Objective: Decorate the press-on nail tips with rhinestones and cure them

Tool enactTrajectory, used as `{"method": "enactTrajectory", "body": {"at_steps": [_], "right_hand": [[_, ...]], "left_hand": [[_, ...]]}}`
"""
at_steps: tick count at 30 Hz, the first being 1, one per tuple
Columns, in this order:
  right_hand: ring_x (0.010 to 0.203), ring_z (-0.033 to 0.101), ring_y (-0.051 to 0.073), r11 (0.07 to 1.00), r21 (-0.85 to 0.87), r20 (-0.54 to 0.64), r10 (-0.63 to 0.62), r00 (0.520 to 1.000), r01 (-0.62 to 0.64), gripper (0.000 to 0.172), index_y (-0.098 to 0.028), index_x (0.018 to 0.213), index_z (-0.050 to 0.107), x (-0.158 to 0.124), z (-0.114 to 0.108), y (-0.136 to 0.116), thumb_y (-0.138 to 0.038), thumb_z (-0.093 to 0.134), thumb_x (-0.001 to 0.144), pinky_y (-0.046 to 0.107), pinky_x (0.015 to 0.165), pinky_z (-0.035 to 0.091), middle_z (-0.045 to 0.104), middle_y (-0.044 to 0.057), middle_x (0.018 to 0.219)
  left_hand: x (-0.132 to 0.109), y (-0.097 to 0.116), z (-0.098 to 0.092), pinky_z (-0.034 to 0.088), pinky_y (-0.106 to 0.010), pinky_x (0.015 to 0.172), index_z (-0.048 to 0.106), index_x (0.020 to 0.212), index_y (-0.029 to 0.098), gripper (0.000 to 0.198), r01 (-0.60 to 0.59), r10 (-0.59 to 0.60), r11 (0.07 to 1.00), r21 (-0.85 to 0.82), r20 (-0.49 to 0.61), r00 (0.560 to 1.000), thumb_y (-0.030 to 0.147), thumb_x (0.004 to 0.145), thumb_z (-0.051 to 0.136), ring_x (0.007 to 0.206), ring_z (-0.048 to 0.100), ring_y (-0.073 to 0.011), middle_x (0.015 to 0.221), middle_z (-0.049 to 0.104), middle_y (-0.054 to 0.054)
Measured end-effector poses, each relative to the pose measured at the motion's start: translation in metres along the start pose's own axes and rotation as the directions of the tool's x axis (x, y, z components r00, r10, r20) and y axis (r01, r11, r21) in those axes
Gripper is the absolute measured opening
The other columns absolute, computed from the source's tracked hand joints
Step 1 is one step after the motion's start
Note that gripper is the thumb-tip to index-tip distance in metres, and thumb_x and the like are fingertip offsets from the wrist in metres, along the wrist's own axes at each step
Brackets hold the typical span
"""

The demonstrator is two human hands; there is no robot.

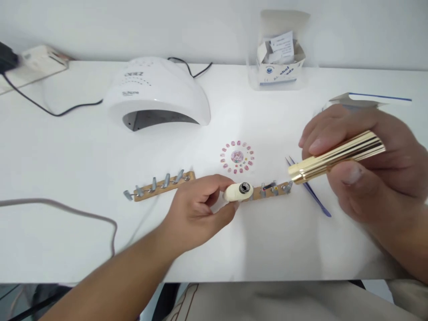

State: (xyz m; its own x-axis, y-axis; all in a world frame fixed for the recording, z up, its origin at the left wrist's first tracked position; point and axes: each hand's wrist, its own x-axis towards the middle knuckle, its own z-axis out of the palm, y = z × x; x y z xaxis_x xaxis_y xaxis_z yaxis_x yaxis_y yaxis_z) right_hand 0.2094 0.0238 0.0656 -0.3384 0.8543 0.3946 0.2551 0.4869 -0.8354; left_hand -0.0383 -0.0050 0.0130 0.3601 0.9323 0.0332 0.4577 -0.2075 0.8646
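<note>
My left hand pinches a cream-coloured bottle with a dark round opening at its top. On the right, my right hand holds a shiny gold cap between thumb and fingers; its narrow end points left, and a thin dark brush seems to extend from it. Beneath the bottle lies a wooden strip with small nail tips, partly hidden by it. Another wooden strip with several grey nail tips rests left of my left hand. A round sheet of pink nail designs lies just behind the bottle.
A white nail lamp stands at the back left. Blue tweezers lie near my right hand. At the back is an open box of alcohol pads. Cables and a power strip occupy the left side.
</note>
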Motion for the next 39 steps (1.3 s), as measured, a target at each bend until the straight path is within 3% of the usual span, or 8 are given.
{"method": "enactTrajectory", "body": {"at_steps": [3, 7, 12, 21, 25, 34, 39], "right_hand": [[0.076, 0.056, 0.017, 0.983, 0.024, -0.029, -0.182, 0.983, 0.183, 0.010, -0.025, 0.092, 0.061, 0.011, 0.012, -0.002, -0.033, 0.054, 0.090, 0.034, 0.066, 0.047, 0.059, 0.001, 0.080], [0.075, 0.054, 0.017, 0.960, -0.001, 0.007, -0.280, 0.960, 0.280, 0.008, -0.022, 0.093, 0.060, 0.015, 0.022, 0.001, -0.026, 0.055, 0.087, 0.035, 0.067, 0.047, 0.058, 0.002, 0.077], [0.077, 0.051, 0.017, 0.973, -0.051, 0.120, -0.217, 0.969, 0.224, 0.003, -0.024, 0.091, 0.054, 0.015, 0.021, -0.004, -0.024, 0.052, 0.088, 0.035, 0.071, 0.046, 0.058, 0.001, 0.076], [0.075, 0.052, 0.017, 0.937, -0.198, 0.312, -0.217, 0.925, 0.286, 0.005, -0.021, 0.087, 0.053, 0.017, 0.035, 0.002, -0.023, 0.057, 0.086, 0.033, 0.071, 0.046, 0.062, 0.001, 0.074], [0.074, 0.052, 0.017, 0.930, -0.228, 0.282, -0.220, 0.934, 0.288, 0.004, -0.022, 0.087, 0.053, 0.015, 0.035, 0.002, -0.025, 0.057, 0.087, 0.033, 0.069, 0.046, 0.062, 0.001, 0.072], [0.077, 0.053, 0.020, 0.910, -0.278, 0.315, -0.217, 0.924, 0.309, 0.004, -0.024, 0.089, 0.054, 0.013, 0.034, -0.002, -0.028, 0.055, 0.087, 0.036, 0.070, 0.046, 0.062, 0.003, 0.076], [0.075, 0.053, 0.018, 0.960, -0.203, 0.183, -0.154, 0.971, 0.191, 0.003, -0.025, 0.091, 0.053, 0.011, 0.026, -0.008, -0.026, 0.054, 0.088, 0.035, 0.067, 0.045, 0.059, 0.002, 0.075]], "left_hand": [[-0.001, 0.002, 0.000, 0.029, -0.019, 0.043, 0.064, 0.081, 0.018, 0.007, -0.010, 0.010, 1.000, 0.005, -0.021, 1.000, 0.016, 0.075, 0.059, 0.047, 0.034, -0.0062, 0.058, 0.050, 0.005], [-0.002, 0.007, -0.002, 0.024, -0.018, 0.042, 0.063, 0.079, 0.017, 0.008, -0.052, 0.053, 0.998, 0.036, -0.046, 0.998, 0.014, 0.074, 0.057, 0.045, 0.027, -0.0049, 0.052, 0.040, 0.008], [-0.001, 0.011, -0.004, 0.024, -0.018, 0.041, 0.062, 0.077, 0.017, 0.008, -0.066, 0.070, 0.993, 0.098, -0.041, 0.997, 0.013, 0.075, 0.055, 0.044, 0.027, -0.0048, 0.051, 0.037, 0.009], [0.000, 0.012, -0.002, 0.025, -0.018, 0.042, 0.061, 0.077, 0.017, 0.008, -0.111, 0.135, 0.960, 0.258, -0.079, 0.988, 0.014, 0.075, 0.054, 0.042, 0.026, -0.0052, 0.048, 0.028, 0.010], [0.000, 0.012, -0.001, 0.027, -0.018, 0.044, 0.062, 0.077, 0.016, 0.008, -0.139, 0.171, 0.945, 0.295, -0.084, 0.982, 0.013, 0.074, 0.054, 0.043, 0.028, -0.0053, 0.049, 0.028, 0.010], [-0.006, 0.010, -0.002, 0.027, -0.018, 0.044, 0.060, 0.080, 0.017, 0.009, -0.100, 0.130, 0.950, 0.296, -0.083, 0.988, 0.014, 0.073, 0.054, 0.045, 0.031, -0.0052, 0.054, 0.038, 0.009], [-0.005, 0.012, -0.002, 0.027, -0.019, 0.044, 0.062, 0.079, 0.018, 0.009, -0.072, 0.097, 0.961, 0.269, -0.081, 0.992, 0.015, 0.074, 0.054, 0.044, 0.030, -0.0059, 0.051, 0.033, 0.009]]}}
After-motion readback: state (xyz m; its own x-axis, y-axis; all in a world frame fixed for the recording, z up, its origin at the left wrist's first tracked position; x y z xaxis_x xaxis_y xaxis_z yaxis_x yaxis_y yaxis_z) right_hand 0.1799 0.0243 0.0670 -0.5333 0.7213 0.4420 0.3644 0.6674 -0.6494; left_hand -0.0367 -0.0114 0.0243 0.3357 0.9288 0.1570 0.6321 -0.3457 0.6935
